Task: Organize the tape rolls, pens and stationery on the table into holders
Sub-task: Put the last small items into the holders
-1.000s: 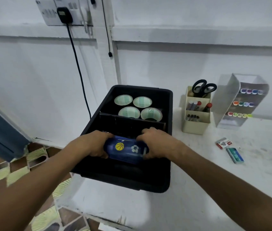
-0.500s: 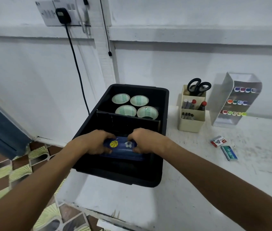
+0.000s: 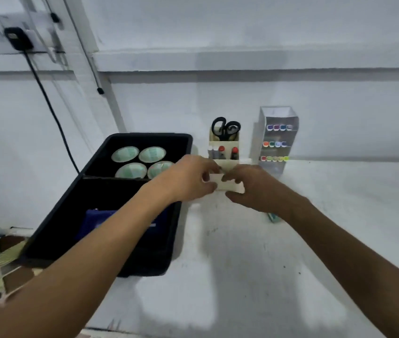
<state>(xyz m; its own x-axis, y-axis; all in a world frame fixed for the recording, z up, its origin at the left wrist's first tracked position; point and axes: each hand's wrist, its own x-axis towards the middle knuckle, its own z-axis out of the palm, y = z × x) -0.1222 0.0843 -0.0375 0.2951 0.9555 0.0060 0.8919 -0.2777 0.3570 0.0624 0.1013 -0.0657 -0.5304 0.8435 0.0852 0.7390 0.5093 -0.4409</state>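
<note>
A small white box (image 3: 227,185) sits mid-frame above the table (image 3: 291,240), pinched between both hands: left hand (image 3: 188,178) at its left end, right hand (image 3: 252,189) around the right. It looks light and stiff; end grips suit it. Behind stands the cream holder (image 3: 225,152); left, the black bin (image 3: 144,142).

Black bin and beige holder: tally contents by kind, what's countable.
Tape rolls in the black bin's far compartment: 4
Blue pouch in its near compartment: 1
Scissors in the beige holder: 1
Total: 6
Markers there are too blurred to count.
</note>
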